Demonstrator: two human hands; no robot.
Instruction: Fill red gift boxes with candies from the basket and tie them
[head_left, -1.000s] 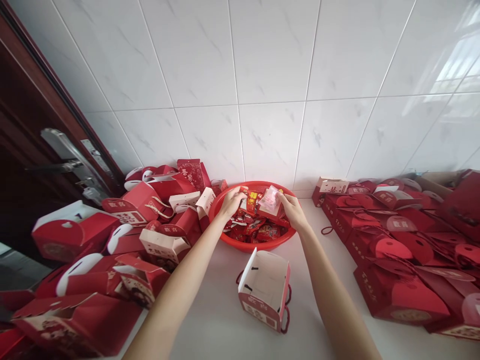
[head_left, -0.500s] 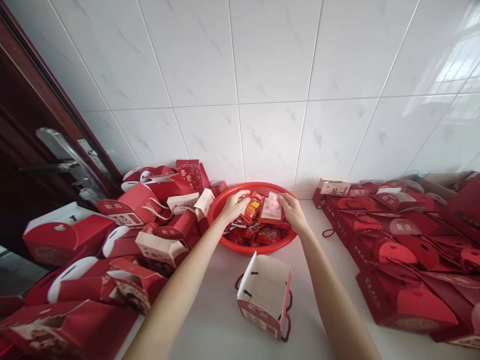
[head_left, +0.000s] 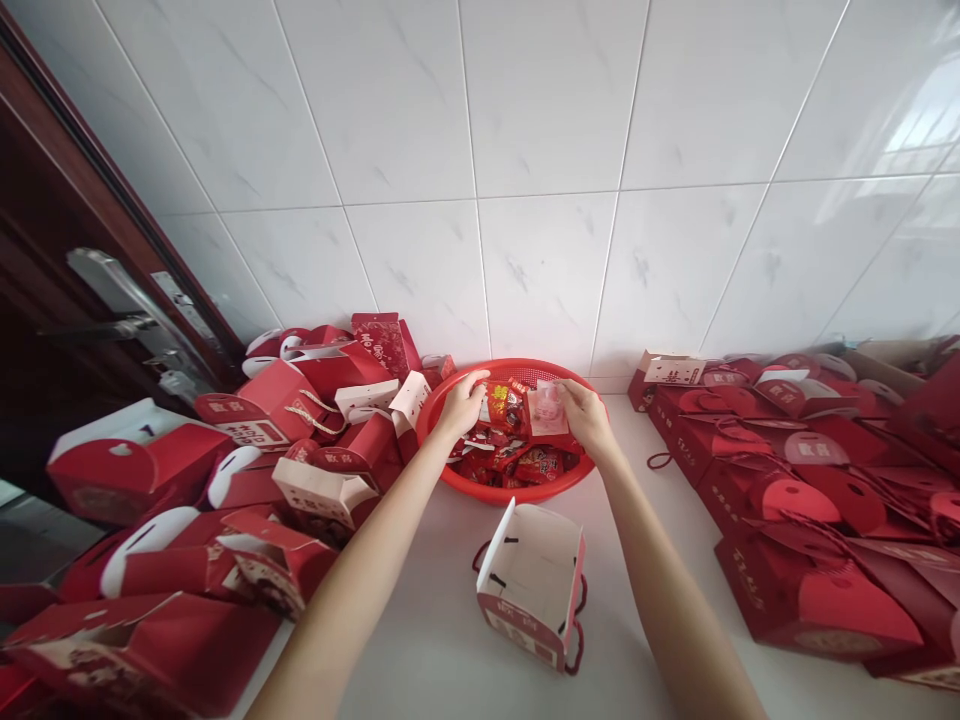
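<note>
Both hands are over a red plastic basket (head_left: 499, 494) that holds several red snack packets (head_left: 540, 463). My left hand (head_left: 463, 404) is closed at the basket's left side, gripping a red packet with yellow print (head_left: 504, 405). On the right, my right hand (head_left: 583, 412) pinches a pink-and-red packet (head_left: 548, 408) by its edge. Just in front of the basket, between my forearms, stands an open gift box (head_left: 536, 560) with a pale inside and dark red cord handles. Its interior shows no packets.
Several red gift boxes (head_left: 247, 405), many with open flaps, crowd the left side beside a dark door with a metal handle (head_left: 120, 290). Rows of closed red boxes (head_left: 810, 600) fill the right. A tiled wall (head_left: 547, 270) rises behind the basket.
Both hands stay over the basket with their packets, the left packet now tilted a little differently. The whole view has shifted slightly.
</note>
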